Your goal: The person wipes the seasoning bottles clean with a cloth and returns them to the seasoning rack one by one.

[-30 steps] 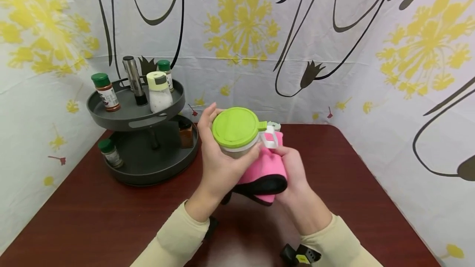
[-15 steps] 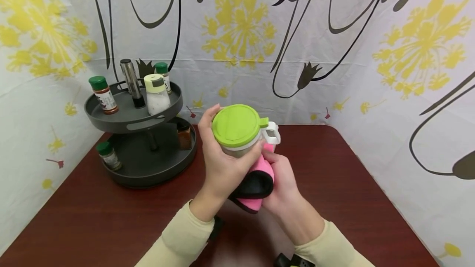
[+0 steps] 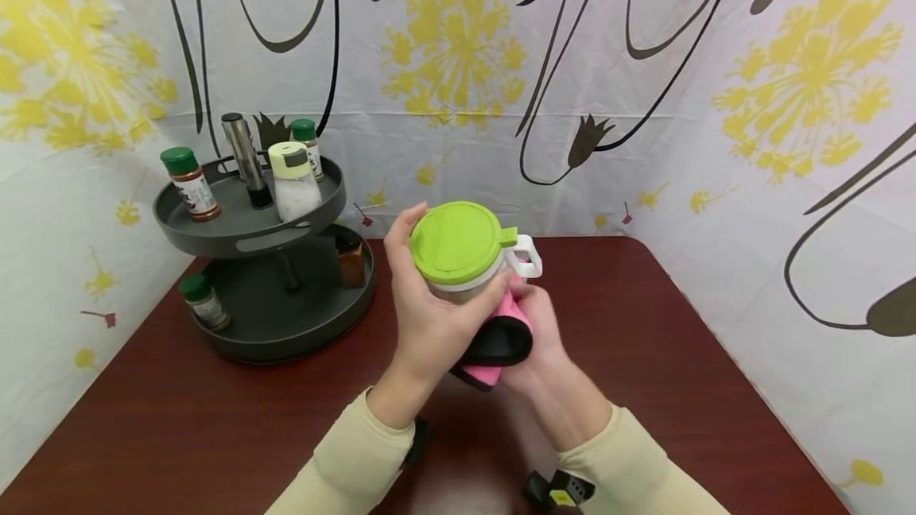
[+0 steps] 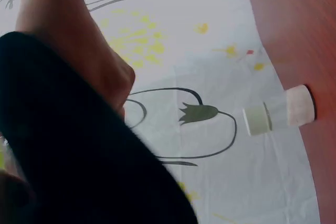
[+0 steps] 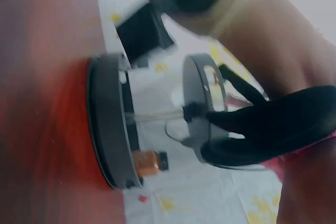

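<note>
In the head view my left hand (image 3: 432,316) grips a jar with a flat green lid (image 3: 456,241), a white rim and a white handle on its right. The jar is held above the table, its lid tipped toward the camera. My right hand (image 3: 540,344) holds a bunched pink cloth (image 3: 510,307) with black edging against the jar's lower side. Hands and cloth hide most of the jar's body. Black folds of the cloth (image 5: 273,124) loom close in the right wrist view. A large dark shape blocks much of the left wrist view.
A two-tier grey turntable (image 3: 254,243) on the left bears several spice bottles, a white-filled shaker (image 3: 296,189) and a silver cylinder (image 3: 246,157). A pale-capped container (image 4: 257,119) stands on the red-brown table (image 3: 644,388). Patterned fabric (image 3: 458,157) hangs behind and at both sides.
The right hand and pink cloth have shifted left, closer in against the jar, uncovering its white handle. The left hand keeps its grip on the jar. The head view has turned slightly right.
</note>
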The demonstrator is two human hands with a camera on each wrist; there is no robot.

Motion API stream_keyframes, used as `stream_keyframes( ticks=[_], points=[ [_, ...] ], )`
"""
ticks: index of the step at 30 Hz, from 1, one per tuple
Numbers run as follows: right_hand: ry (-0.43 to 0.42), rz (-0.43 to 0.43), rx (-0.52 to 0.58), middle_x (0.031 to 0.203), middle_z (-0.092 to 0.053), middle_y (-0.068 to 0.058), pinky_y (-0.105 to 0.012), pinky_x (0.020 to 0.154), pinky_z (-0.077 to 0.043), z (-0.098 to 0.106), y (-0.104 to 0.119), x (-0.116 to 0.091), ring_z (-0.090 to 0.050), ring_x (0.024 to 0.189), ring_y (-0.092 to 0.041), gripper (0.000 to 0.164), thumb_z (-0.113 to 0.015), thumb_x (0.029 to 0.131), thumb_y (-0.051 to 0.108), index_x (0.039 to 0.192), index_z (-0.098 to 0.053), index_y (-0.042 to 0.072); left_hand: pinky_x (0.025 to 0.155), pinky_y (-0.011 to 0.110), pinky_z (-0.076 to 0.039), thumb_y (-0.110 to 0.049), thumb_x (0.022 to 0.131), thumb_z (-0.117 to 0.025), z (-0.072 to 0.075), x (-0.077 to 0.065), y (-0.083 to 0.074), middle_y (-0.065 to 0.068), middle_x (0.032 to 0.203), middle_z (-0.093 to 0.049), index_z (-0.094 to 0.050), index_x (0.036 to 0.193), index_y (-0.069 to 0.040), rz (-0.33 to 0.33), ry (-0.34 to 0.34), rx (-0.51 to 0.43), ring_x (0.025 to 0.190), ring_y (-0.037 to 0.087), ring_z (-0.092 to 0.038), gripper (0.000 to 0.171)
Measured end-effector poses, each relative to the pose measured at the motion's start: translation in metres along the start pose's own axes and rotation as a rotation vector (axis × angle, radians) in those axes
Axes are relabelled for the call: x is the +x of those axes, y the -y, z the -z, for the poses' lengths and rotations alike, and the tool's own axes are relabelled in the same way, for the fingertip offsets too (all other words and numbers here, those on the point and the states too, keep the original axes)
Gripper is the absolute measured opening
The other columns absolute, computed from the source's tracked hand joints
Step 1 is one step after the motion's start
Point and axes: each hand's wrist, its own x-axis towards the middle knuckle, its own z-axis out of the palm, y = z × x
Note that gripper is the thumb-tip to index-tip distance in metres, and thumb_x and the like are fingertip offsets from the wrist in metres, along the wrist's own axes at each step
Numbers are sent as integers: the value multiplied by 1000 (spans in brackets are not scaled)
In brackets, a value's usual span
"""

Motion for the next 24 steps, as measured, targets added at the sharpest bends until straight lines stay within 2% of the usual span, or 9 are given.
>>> stream_keyframes(
  ticks=[2,5,8,11,14,17,21,24],
  points=[
    [1,-26,-21,103,-64,12,-25,99,-47,1,-7,-4,-58,102,-6,33,-25,109,33,115,-55,21,114,38,-48,-6,77,-91,1,0,4,10,139,-62,-34,152,-6,-4,1,20,129,21,-61,94],
    [7,-38,-48,119,-68,11,-27,106,-50,5,-6,-12,-61,116,-7,32,-33,112,35,133,-53,21,111,40,-50,-6,78,-90,4,1,7,10,136,-64,-35,150,-5,-1,-4,36,125,21,-63,90],
    [-12,-27,-45,121,-71,13,-25,103,-54,8,5,-18,-65,115,-4,31,-40,113,34,138,-53,21,110,40,-50,-5,79,-89,7,3,5,9,135,-64,-36,150,-7,31,-6,17,124,20,-63,88],
    [-32,-17,-24,118,-70,13,-23,101,-55,9,18,-19,-66,112,-3,29,-40,113,33,137,-50,21,110,40,-50,-6,79,-89,9,4,-1,6,137,-62,-34,152,-11,63,7,-9,127,19,-61,91],
    [-32,15,5,119,-65,10,-22,103,-52,5,23,-15,-61,113,-5,28,-33,111,30,135,-45,20,112,40,-50,-6,78,-89,7,4,-8,6,138,-61,-33,153,-12,65,19,-27,129,19,-60,94],
    [-26,53,28,112,-63,10,-21,103,-48,-2,17,-9,-58,108,-5,28,-26,109,26,127,-47,19,113,39,-49,-6,77,-90,2,4,-12,8,138,-62,-34,153,-10,38,18,-30,129,20,-60,94],
    [-20,20,-4,103,-63,11,-25,100,-46,-8,1,-9,-57,101,-6,30,-25,110,34,118,-50,20,112,39,-48,-6,79,-89,-2,6,-8,10,135,-66,-34,151,-6,-11,7,-5,126,21,-63,91],
    [-7,-11,-45,110,-66,11,-28,102,-48,-7,-8,-14,-59,107,-8,31,-31,111,36,124,-53,20,111,40,-49,-6,79,-89,0,8,-3,10,134,-66,-35,151,-5,-25,-2,26,123,20,-64,90]
  ],
)
